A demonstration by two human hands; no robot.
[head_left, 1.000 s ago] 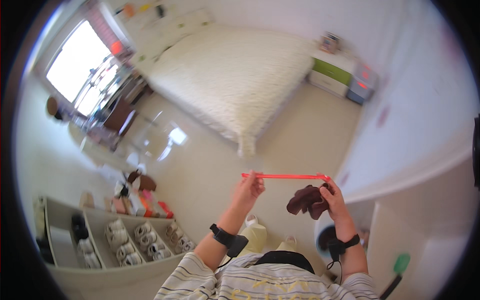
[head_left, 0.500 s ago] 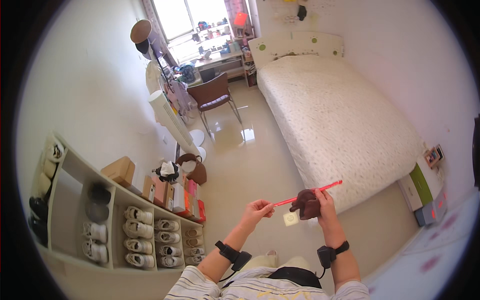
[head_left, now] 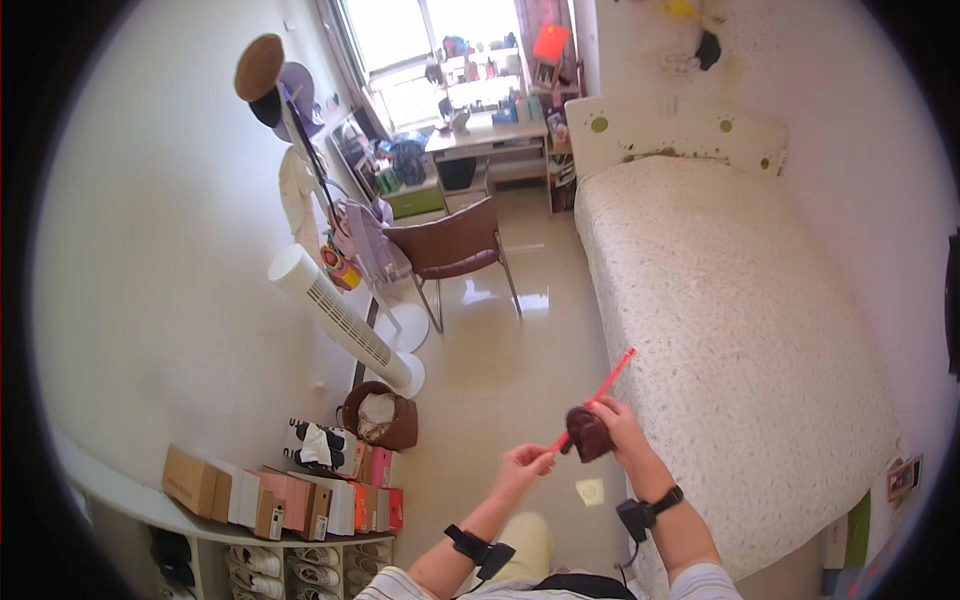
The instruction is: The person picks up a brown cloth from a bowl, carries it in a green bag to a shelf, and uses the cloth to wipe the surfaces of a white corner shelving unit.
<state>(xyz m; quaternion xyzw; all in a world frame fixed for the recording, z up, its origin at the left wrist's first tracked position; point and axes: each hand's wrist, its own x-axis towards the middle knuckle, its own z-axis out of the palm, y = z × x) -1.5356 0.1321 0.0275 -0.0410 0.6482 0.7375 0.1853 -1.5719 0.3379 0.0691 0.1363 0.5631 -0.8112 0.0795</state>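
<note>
A thin red stick runs slantwise in front of me, its far end over the edge of the bed. My left hand is closed on the near end of the stick in a pinch. A soft-looking dark brown bundle hangs at the middle of the stick; its exact kind is unclear. My right hand is closed round the bundle and the stick together, with the thumb along the stick. Part of the bundle is covered by that hand.
The bed lies along my right. At left stands a shoe rack topped with shoe boxes. Beyond are a brown basket, a white tower fan and a brown chair. A pale yellow square lies below my hands.
The view has moved toward the window and desk, with the shoe rack now lower. The stick is tilted more steeply, its far end pointing up. Both hands keep their hold.
</note>
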